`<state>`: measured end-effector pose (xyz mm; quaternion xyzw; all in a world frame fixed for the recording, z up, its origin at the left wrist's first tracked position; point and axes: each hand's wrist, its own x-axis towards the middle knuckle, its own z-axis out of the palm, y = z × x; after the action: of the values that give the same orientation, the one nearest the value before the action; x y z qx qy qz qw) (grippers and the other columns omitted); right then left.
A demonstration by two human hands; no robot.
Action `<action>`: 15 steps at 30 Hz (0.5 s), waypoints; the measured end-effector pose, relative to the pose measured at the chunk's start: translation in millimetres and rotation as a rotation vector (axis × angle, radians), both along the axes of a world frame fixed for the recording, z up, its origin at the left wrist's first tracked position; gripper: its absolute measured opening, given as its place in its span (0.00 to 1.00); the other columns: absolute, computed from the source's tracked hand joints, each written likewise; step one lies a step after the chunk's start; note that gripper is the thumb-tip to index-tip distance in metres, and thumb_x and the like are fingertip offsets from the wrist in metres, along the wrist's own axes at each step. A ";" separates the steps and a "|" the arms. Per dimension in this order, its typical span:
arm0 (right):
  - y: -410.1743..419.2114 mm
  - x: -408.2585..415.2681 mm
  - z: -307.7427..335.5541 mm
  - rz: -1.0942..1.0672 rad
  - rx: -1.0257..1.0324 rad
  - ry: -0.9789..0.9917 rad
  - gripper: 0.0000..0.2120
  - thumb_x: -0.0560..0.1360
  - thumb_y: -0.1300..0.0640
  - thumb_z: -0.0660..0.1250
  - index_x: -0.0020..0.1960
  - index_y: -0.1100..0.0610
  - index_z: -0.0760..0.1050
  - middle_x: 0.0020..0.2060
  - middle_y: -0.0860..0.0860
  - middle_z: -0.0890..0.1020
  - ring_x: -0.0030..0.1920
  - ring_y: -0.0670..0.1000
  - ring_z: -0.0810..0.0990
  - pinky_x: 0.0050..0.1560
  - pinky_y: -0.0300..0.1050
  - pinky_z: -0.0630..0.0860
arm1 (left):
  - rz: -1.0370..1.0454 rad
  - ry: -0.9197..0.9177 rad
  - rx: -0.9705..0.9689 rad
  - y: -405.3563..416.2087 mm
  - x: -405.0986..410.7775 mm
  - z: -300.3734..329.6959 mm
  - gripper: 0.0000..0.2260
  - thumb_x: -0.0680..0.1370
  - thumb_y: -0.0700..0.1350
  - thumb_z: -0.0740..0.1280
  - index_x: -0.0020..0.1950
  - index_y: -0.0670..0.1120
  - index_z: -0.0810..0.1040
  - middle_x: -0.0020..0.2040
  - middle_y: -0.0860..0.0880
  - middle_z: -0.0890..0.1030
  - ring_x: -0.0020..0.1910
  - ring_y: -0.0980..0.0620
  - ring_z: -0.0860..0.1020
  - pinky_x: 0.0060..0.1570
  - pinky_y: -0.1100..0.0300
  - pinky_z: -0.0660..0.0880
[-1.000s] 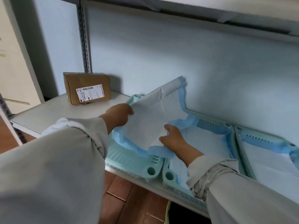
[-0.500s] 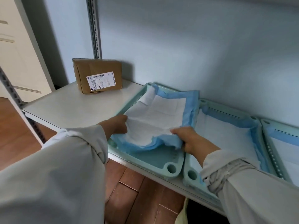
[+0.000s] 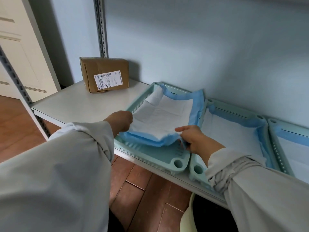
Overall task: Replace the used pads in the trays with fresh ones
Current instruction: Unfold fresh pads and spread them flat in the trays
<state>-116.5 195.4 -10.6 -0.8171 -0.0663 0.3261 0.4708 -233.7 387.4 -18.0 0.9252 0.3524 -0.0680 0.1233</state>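
Both arms wear loose long sleeves of pale grey-beige cloth, smooth and matte with no print or marking. The left sleeve (image 3: 55,173), on the side nearer the cardboard box (image 3: 104,74), billows wide and ends in a soft rolled cuff just short of the left hand (image 3: 121,122). The right sleeve (image 3: 260,190), farther from the box, is bunched into tight creases behind the right hand (image 3: 196,139), perhaps by an elastic cuff; the blur leaves that uncertain.
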 end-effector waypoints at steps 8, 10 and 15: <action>-21.3 -10.8 14.4 0.230 -0.253 0.051 0.20 0.73 0.64 0.71 0.65 0.62 0.74 0.35 0.53 0.73 0.32 0.46 0.71 0.29 0.35 0.66 | -0.102 0.216 0.339 -7.2 -9.6 0.2 0.16 0.78 0.39 0.61 0.66 0.46 0.72 0.56 0.47 0.78 0.53 0.47 0.79 0.50 0.56 0.77; -21.7 -7.2 15.1 0.110 -0.158 0.093 0.20 0.76 0.66 0.66 0.67 0.62 0.72 0.32 0.52 0.70 0.29 0.45 0.67 0.24 0.33 0.62 | -0.120 0.256 0.438 -9.6 -10.6 0.5 0.16 0.79 0.38 0.60 0.67 0.44 0.71 0.55 0.47 0.78 0.53 0.47 0.79 0.45 0.56 0.75; -24.1 -6.9 7.9 0.258 -0.339 -0.113 0.17 0.75 0.71 0.63 0.63 0.63 0.74 0.33 0.54 0.71 0.29 0.47 0.68 0.25 0.36 0.64 | -0.190 0.310 0.581 -20.5 -10.3 -0.8 0.18 0.79 0.39 0.60 0.69 0.43 0.69 0.58 0.47 0.75 0.54 0.48 0.78 0.41 0.58 0.70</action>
<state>-123.3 171.3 -2.7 -0.8863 -0.1407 0.3437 0.2767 -243.9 366.9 -18.8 0.9290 0.2838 -0.1159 -0.2075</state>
